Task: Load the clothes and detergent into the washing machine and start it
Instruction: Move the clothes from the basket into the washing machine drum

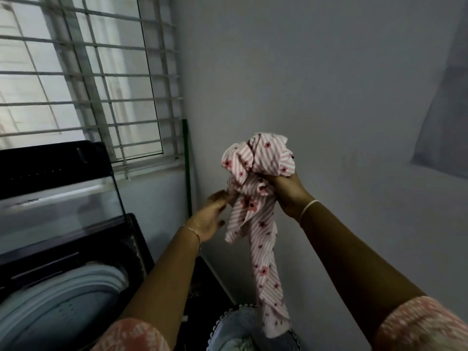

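Observation:
A pink-and-white striped garment [255,224] with red flowers is bunched up in front of the wall, its tail hanging down to a pile of clothes [243,330] at the bottom edge. My right hand [286,191] grips the bunched top from below. My left hand [212,214] touches the cloth's left side with its fingertips, fingers partly spread. The top-loading washing machine [76,279] stands at lower left with its glass lid [58,198] raised and its pale drum rim [63,287] showing. No detergent is in sight.
A barred window [83,79] fills the upper left above the machine. A thin green pole [187,173] stands in the corner beside it. Plain grey wall [329,97] lies behind the garment. A dark mat [202,287] covers the floor right of the machine.

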A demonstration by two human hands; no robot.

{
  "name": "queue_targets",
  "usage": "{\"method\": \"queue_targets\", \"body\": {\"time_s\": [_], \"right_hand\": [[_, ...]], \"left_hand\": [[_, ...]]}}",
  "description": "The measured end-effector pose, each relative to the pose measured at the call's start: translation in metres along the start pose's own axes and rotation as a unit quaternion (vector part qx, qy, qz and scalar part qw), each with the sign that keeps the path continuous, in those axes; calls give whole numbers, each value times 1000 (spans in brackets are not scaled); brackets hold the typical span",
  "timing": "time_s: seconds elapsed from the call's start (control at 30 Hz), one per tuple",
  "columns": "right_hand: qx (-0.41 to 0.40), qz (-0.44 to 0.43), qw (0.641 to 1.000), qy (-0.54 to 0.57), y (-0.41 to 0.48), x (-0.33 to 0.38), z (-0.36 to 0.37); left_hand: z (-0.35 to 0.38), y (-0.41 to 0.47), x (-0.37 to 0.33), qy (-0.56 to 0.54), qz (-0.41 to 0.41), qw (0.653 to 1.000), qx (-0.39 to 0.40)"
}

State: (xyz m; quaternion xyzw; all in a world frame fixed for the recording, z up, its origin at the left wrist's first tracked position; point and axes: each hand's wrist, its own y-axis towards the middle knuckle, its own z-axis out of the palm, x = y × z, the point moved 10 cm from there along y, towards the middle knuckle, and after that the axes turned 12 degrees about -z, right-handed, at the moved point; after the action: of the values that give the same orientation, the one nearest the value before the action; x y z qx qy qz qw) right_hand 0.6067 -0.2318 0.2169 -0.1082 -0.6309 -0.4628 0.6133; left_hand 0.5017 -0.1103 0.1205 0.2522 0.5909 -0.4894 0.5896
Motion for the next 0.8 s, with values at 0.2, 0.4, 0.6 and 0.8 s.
{"method": "queue_targets", "body": {"time_s": [0.2, 0.4, 0.6, 0.8], "right_hand": [[-27, 25, 998, 59, 23, -3, 11], [-46, 40, 995, 77, 37, 1, 19], [-86, -42, 991, -89, 42, 10, -14], [-59, -21, 956, -287, 28, -9, -33]], "left_hand": [[36, 8, 20, 171, 30, 985, -25], [22, 25, 73, 210, -85, 971, -74], [-7, 21, 59, 1, -85, 994, -75], [-4, 13, -11, -148, -26, 986, -68]]}}
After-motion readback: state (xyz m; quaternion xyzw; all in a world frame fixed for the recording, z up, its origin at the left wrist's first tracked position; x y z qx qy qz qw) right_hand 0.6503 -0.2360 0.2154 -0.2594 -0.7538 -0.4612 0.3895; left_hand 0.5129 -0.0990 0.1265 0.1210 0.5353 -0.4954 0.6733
